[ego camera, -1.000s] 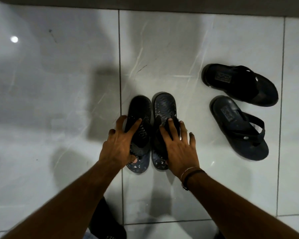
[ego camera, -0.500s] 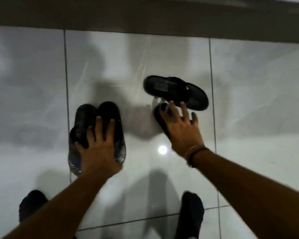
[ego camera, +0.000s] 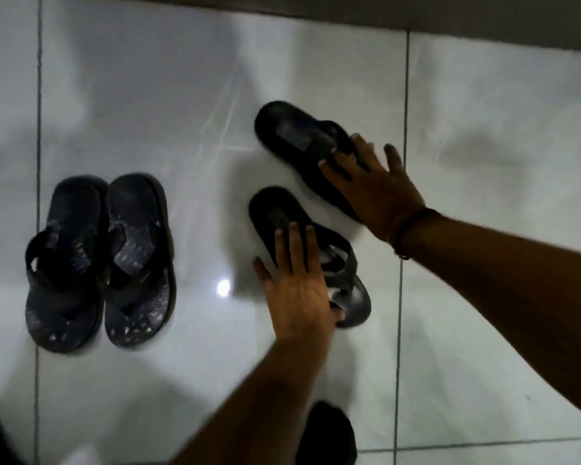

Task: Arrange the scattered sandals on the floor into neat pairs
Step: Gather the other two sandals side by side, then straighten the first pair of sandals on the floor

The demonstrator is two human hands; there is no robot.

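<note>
Two dark patterned sandals, one beside the other, stand side by side on the white tile floor at the left, toes toward me, with no hand on them. At the right lie two plain black sandals, apart and at an angle to each other. My left hand presses down on the near black sandal, fingers stretched along its sole and the thumb by the strap. My right hand lies on the far black sandal, fingertips on its strap.
A dark wall base runs along the top edge, just beyond the far sandal. My dark-socked foot shows at the bottom. Glossy tiles with grey grout lines stretch to the right, and a lamp reflection sits between the two pairs.
My left hand has left the patterned pair and come over to the near black sandal. My right hand has shifted from the near black sandal to the far one. The view has swung right.
</note>
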